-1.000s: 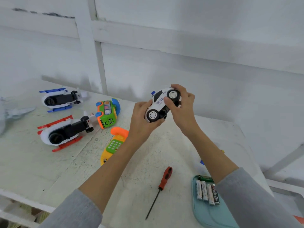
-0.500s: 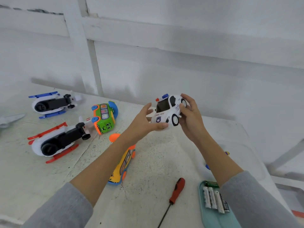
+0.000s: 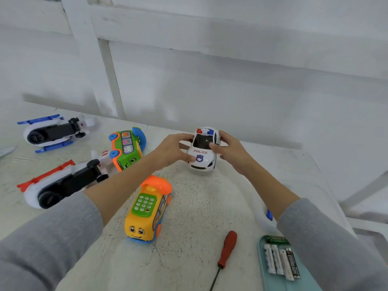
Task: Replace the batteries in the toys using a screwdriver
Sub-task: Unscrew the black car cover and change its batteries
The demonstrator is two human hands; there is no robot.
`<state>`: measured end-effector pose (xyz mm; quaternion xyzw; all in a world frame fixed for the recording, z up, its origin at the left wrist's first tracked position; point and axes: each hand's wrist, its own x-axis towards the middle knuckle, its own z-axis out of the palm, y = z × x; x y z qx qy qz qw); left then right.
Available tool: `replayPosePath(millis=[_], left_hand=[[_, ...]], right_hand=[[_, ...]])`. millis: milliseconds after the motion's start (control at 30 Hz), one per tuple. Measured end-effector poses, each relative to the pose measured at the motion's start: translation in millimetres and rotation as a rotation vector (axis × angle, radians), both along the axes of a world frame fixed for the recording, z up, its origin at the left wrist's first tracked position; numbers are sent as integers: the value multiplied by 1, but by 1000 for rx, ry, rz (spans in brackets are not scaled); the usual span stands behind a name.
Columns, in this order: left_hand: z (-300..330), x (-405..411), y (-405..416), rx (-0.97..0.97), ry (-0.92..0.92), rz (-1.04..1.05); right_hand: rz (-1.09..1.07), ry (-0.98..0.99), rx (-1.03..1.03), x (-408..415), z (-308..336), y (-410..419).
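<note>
A white toy police car (image 3: 202, 156) stands upright on its wheels on the white table (image 3: 199, 217), its nose facing me. My left hand (image 3: 174, 150) grips its left side and my right hand (image 3: 226, 149) grips its right side, thumb on the windscreen. A screwdriver (image 3: 225, 252) with a red handle lies near the front edge. Several AA batteries (image 3: 280, 261) lie in a pale teal tray (image 3: 266, 276) at the lower right, partly behind my right sleeve.
A yellow toy phone bus (image 3: 147, 208) stands below my left forearm. A green toy bus (image 3: 126, 149) lies to the left. Two white toy helicopters, one with red skids (image 3: 60, 185) and one with blue skids (image 3: 52, 133), lie on their sides. A white wall stands behind.
The police car has been turned from wheels-up in the air to upright and lowered onto the table. Both hands came down with it and still hold its sides.
</note>
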<state>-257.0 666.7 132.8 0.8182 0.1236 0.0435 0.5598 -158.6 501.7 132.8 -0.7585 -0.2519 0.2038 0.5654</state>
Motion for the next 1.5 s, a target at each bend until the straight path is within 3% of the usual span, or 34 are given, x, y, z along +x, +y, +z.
replayPosePath(millis=[433,867,1100,1267,1500], left_hand=[[-14,36,8,23,148,-239],[-16,51,9,-10,191,-278],[-14,50,9,12,197,-278],[1,31,20,69,121,-199],[16,-46,49,10,14,-51]], right_hand=[[-146,90,-96,33,-41,-3],[-167,66,-77,38,-41,-8],[-174,23,-160,39,-41,-9],[-266,-233,-138,12,-15,-14],[-41,-235,-64,-75,-10,7]])
